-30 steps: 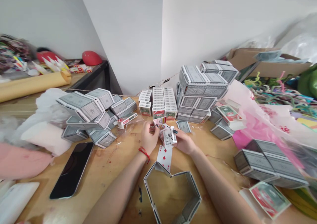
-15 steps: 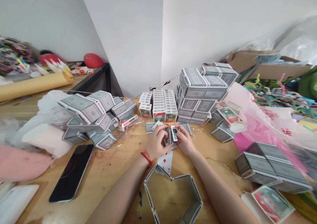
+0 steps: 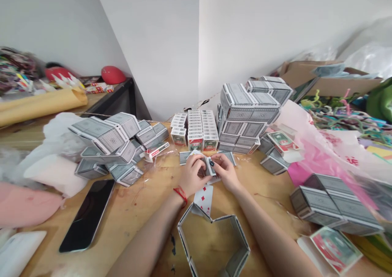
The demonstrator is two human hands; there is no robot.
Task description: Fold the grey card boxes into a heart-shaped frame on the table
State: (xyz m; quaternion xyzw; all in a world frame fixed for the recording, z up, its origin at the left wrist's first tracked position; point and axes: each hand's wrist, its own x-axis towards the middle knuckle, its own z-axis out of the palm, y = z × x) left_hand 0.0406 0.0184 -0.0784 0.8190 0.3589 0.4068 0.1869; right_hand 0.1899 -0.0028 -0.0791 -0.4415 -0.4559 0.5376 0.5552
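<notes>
My left hand (image 3: pixel 192 175) and my right hand (image 3: pixel 226 173) meet over the middle of the wooden table (image 3: pixel 134 215), both closed on a small bundle of playing cards (image 3: pixel 209 166) with grey patterned backs. A red thread circles my left wrist. Just below the hands a red diamond card (image 3: pixel 204 198) leans on an open ring made of folded cards (image 3: pixel 214 244) that stands on edge near me. Loose cards lie on the table right behind my fingers.
Rows of boxed card decks (image 3: pixel 196 130) stand behind the hands. Folded-card blocks are piled at left (image 3: pixel 113 142), at back right (image 3: pixel 248 113) and at right (image 3: pixel 333 203). A black phone (image 3: pixel 87 215) lies at left, a pink plastic bag (image 3: pixel 309 154) at right.
My hands have drawn together and shifted slightly away from me; the cards, first fanned face up, are now gathered tight between my fingers. The card ring has not moved.
</notes>
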